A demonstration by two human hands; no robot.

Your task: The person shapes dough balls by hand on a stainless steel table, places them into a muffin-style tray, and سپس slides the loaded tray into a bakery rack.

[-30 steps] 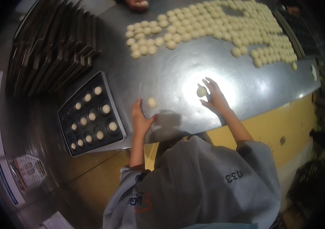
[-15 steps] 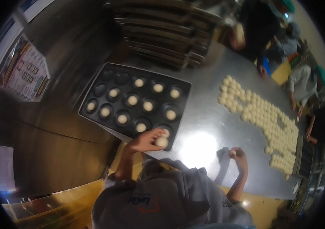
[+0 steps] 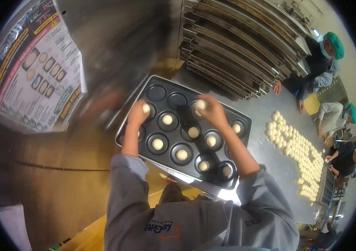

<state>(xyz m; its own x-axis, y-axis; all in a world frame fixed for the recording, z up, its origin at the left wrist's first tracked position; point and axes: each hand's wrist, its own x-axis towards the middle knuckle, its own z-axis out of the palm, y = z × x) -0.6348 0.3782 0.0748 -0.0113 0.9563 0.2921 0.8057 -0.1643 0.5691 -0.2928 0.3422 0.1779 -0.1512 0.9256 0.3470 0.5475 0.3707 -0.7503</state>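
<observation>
A dark baking tray [image 3: 174, 137] with rows of round wells lies in front of me, turned at an angle. Most visible wells hold a pale dough ball [image 3: 167, 119] each; two at the far left are bare. At the tray's left side my left hand [image 3: 136, 115] has its fingers closed around a dough ball [image 3: 145, 108] over a well. My right hand [image 3: 214, 112] reaches across the tray and grips another dough ball [image 3: 200, 105] at a far-row well. My forearms hide some wells along the left and right edges.
Many dough balls [image 3: 299, 154] cover part of the metal table [image 3: 258, 144] to the right. A stack of metal trays [image 3: 232, 50] stands beyond my tray. A printed poster [image 3: 40, 79] hangs at left. Several co-workers in green caps [image 3: 333, 45] work along the table's far right.
My left hand has moved from the tray's near right corner to its left side. My right hand has come from over the table to the tray's far row with a dough ball. The view has shifted.
</observation>
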